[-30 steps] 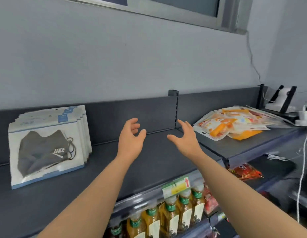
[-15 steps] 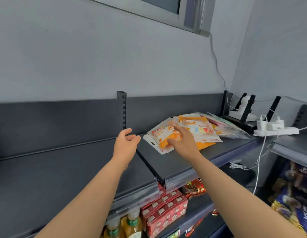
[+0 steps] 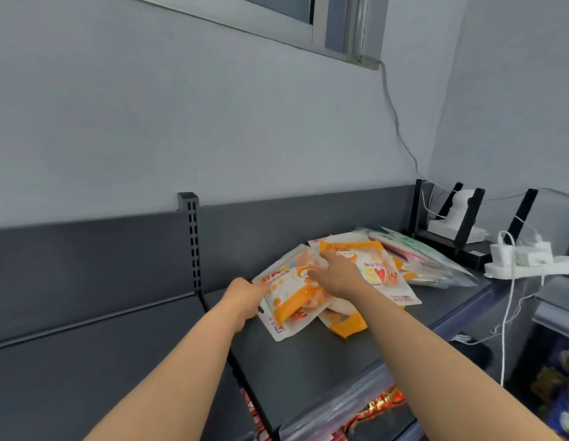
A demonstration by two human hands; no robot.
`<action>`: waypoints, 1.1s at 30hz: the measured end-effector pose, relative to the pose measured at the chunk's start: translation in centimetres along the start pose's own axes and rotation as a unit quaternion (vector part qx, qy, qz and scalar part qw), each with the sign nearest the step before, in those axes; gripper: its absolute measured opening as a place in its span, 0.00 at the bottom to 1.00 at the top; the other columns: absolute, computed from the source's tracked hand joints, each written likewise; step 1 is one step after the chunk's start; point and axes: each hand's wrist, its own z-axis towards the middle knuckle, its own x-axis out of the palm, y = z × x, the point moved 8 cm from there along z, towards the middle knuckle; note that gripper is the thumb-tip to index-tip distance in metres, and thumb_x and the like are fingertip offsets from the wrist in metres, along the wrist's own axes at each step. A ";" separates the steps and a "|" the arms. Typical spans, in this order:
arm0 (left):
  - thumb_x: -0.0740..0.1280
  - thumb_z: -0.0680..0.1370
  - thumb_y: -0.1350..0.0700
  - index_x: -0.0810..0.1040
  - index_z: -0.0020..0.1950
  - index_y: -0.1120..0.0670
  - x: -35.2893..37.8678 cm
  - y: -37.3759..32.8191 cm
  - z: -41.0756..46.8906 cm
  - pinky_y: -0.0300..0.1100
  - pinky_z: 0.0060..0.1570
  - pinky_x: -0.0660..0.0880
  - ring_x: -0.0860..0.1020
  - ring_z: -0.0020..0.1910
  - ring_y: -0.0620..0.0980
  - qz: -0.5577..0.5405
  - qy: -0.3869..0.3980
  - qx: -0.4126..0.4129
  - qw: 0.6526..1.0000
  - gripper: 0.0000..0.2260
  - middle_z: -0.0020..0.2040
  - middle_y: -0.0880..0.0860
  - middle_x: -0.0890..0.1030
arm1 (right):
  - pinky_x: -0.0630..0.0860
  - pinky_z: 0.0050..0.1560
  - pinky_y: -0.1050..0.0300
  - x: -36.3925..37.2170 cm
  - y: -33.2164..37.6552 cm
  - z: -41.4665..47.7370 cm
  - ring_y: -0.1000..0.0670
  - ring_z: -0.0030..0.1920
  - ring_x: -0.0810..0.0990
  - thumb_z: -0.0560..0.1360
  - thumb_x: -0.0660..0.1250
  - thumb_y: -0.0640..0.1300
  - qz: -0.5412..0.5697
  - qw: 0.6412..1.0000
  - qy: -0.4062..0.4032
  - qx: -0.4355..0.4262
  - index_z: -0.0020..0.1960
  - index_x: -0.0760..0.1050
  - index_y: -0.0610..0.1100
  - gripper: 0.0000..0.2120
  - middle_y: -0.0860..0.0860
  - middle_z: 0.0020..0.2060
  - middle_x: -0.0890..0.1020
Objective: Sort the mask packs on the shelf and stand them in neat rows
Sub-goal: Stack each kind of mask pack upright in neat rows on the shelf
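A loose pile of orange-and-white mask packs (image 3: 377,275) lies flat on the dark grey shelf (image 3: 324,354), with several clear pastel packs (image 3: 432,262) fanned out behind it to the right. My left hand (image 3: 245,300) grips the left edge of the nearest orange pack (image 3: 286,305). My right hand (image 3: 339,275) lies palm down on top of the pile, fingers spread over the packs. None of the packs in sight stands upright.
A slotted upright post (image 3: 192,237) divides the shelf back panel. At the right end sit black brackets with a white device (image 3: 452,224) and a white power strip (image 3: 525,262) with cables hanging down. Red snack packets (image 3: 375,405) show on the shelf below.
The view swung right, away from the standing grey mask packs. Both hands travelled right to the orange pile; my left hand took hold of a pack and my right hand settled on top.
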 end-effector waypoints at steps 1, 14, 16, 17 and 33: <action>0.71 0.76 0.56 0.74 0.51 0.60 0.1 0.1 0.6 0.47 0.48 0.80 0.80 0.50 0.52 -0.011 -0.004 -0.007 1.000 0.10 0.53 0.58 0.81 | 0.61 0.73 0.44 0.2 -0.1 0.5 0.43 0.73 0.66 0.78 0.63 0.55 -0.024 1.000 0.007 0.003 0.76 0.60 0.45 0.31 0.46 0.73 0.69; 0.79 0.69 0.58 0.76 0.56 0.62 -0.9 0.7 1.8 0.49 0.43 0.79 0.81 0.47 0.56 -0.050 -0.111 -0.021 0.992 0.20 0.52 0.58 0.81 | 0.50 0.76 0.43 0.7 -0.2 3.1 0.46 0.68 0.71 0.78 0.62 0.45 0.006 0.998 0.011 -0.064 0.72 0.68 0.47 0.22 0.49 0.64 0.77; 0.78 0.68 0.62 0.78 0.56 0.62 -1.2 0.5 1.4 0.51 0.45 0.80 0.82 0.47 0.57 -0.066 -0.110 -0.010 0.992 0.19 0.52 0.60 0.83 | 0.65 0.71 0.50 -1.1 -0.7 3.5 0.46 0.69 0.71 0.79 0.60 0.40 0.054 0.994 -0.008 -0.098 0.72 0.68 0.45 0.22 0.48 0.69 0.74; 0.78 0.69 0.64 0.78 0.56 0.62 -1.2 0.3 1.1 0.51 0.44 0.80 0.82 0.47 0.58 -0.070 -0.111 0.002 0.991 0.18 0.52 0.60 0.83 | 0.67 0.67 0.53 -2.1 -1.0 3.6 0.46 0.69 0.71 0.79 0.59 0.38 0.058 0.992 -0.016 -0.112 0.72 0.68 0.45 0.22 0.48 0.70 0.73; 0.76 0.72 0.56 0.71 0.61 0.58 0.5 0.2 -4.6 0.45 0.32 0.76 0.82 0.46 0.54 -0.091 -0.235 0.098 0.963 0.22 0.53 0.56 0.81 | 0.68 0.64 0.46 -3.2 -7.1 4.1 0.44 0.74 0.62 0.77 0.57 0.64 -0.206 0.962 0.105 -0.148 0.78 0.51 0.60 0.33 0.50 0.75 0.65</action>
